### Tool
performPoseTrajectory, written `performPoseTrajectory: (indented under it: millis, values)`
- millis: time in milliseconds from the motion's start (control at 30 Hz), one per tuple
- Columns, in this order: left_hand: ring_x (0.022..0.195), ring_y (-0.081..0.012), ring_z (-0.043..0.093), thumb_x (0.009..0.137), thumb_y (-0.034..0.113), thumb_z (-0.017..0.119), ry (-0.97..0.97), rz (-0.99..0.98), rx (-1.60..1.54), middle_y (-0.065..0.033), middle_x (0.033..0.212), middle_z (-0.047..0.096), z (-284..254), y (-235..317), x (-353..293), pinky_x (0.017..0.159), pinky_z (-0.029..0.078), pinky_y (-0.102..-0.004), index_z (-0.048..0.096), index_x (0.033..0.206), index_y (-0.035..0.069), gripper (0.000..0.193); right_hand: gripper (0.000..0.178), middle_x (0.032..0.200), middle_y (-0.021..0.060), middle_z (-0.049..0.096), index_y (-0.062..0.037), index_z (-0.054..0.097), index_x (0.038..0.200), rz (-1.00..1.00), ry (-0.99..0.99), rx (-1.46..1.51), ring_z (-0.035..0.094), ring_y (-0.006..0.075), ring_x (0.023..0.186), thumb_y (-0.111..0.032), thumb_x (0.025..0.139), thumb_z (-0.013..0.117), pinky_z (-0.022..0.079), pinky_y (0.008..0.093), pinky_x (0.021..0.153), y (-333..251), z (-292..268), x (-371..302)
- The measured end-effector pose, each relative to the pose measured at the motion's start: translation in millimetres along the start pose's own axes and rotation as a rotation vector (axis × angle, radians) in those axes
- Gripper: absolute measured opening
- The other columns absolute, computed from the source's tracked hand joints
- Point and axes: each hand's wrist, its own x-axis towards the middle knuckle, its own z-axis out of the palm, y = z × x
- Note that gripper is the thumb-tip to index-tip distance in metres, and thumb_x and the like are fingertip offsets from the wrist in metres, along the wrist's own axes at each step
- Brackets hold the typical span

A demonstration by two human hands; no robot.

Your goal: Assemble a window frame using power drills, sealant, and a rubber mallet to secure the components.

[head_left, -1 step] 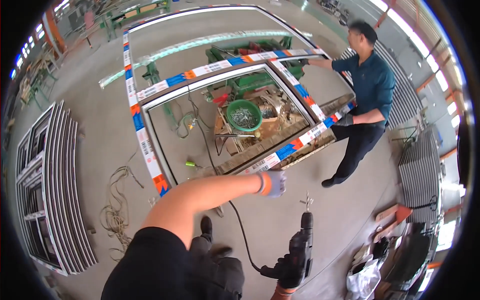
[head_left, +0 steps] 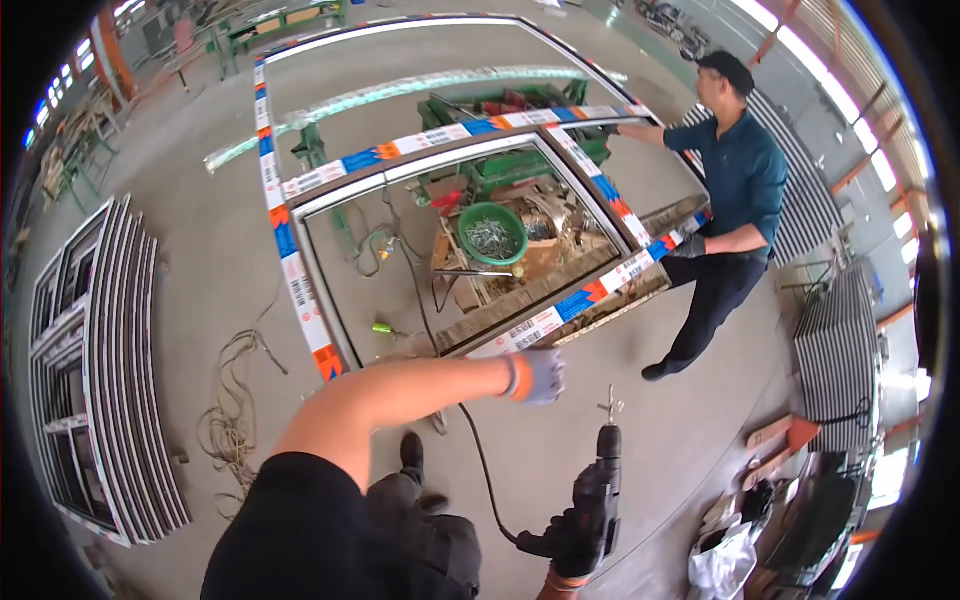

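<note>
My right hand (head_left: 577, 535), in a dark glove with an orange cuff, grips a black corded power drill (head_left: 598, 490). The drill's bit (head_left: 611, 405) points away from me, clear of the frame. My left hand (head_left: 540, 377), in a grey glove with an orange cuff, is held closed beside the near rail of a large window frame (head_left: 545, 322). Whatever its curled fingers hold, if anything, is hidden. White, blue and orange tape covers much of that frame. On the far right side, a co-worker (head_left: 735, 160) has both hands at the frame.
Below the frame, a green bowl (head_left: 492, 232) of screws sits on a cluttered wooden surface, with a green stand (head_left: 500, 172) behind. The drill's cord (head_left: 478, 440) crosses the floor. Stacked frames (head_left: 110, 380) stand left, near a coiled rope (head_left: 232, 420); a white bag (head_left: 722, 560) lies right.
The view has shifted slightly. My left hand has moved a little left and toward me relative to the near rail. The co-worker's head has turned; the drill stays in my right hand.
</note>
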Motion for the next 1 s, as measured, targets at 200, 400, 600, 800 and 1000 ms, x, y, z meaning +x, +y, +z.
performPoseTrajectory:
  millis: [200, 400, 600, 800, 1000]
  values:
    - [0.078, -0.0255, 0.057, 0.081, 0.028, 0.065, 0.177, -0.486, -0.413, -0.0069, 0.076, 0.058, -178.5, 148.9, -186.7, 0.076, 0.045, -0.041, 0.059, 0.081, 0.01, 0.019, 0.027, 0.064, 0.003, 0.058, -0.0034, 0.063, 0.108, -0.573, -0.177, -0.397, 0.059, 0.0148, 0.053, -0.015, 0.084, 0.069, 0.048, 0.029, 0.046, 36.5, 12.8, -76.5]
    - [0.086, -0.0321, 0.062, 0.083, 0.034, 0.061, -0.213, -1.278, -0.486, -0.0121, 0.083, 0.066, -243.9, 321.8, -392.9, 0.082, 0.046, -0.0452, 0.068, 0.086, 0.013, 0.023, 0.081, 0.055, -0.0042, 0.053, -0.0117, 0.064, 0.115, -0.309, -0.24, -0.235, 0.056, 0.008, 0.051, -0.02, 0.039, 0.09, 0.045, 0.03, 0.047, 40.1, 75.7, -179.0]
    - [0.09, -0.0357, 0.065, 0.087, 0.034, 0.057, -0.512, -1.884, -0.619, -0.0151, 0.089, 0.07, -232.2, 415.8, -578.4, 0.078, 0.051, -0.0493, 0.071, 0.093, 0.01, 0.029, 0.06, 0.061, -0.0003, 0.055, -0.0073, 0.062, 0.116, -0.543, -0.344, -0.397, 0.056, 0.0116, 0.051, -0.026, 0.063, 0.084, 0.048, 0.0314, 0.048, 28.5, 149.5, -239.8]
    - [0.085, -0.038, 0.067, 0.087, 0.034, 0.059, -0.262, -2.471, -0.78, -0.0201, 0.086, 0.07, -191.8, 487.2, -802.5, 0.076, 0.052, -0.0475, 0.067, 0.098, 0.003, 0.033, 0.035, 0.073, 0.0104, 0.06, 0.0004, 0.058, 0.11, -0.173, -0.423, -0.032, 0.062, 0.022, 0.061, -0.03, 0.093, 0.061, 0.051, 0.0334, 0.051, 38.3, 254.1, -242.2]
    - [0.081, -0.035, 0.068, 0.09, 0.039, 0.056, -0.07, -2.113, -0.914, -0.0152, 0.084, 0.071, -173.3, 313.9, -819.3, 0.075, 0.052, -0.0469, 0.071, 0.091, 0.009, 0.033, 0.064, 0.097, 0.0212, 0.061, 0.0006, 0.05, 0.126, -0.35, -0.458, 0.144, 0.063, 0.0345, 0.078, -0.052, 0.09, 0.052, 0.054, 0.0434, 0.064, -22.4, 404.9, -259.1]
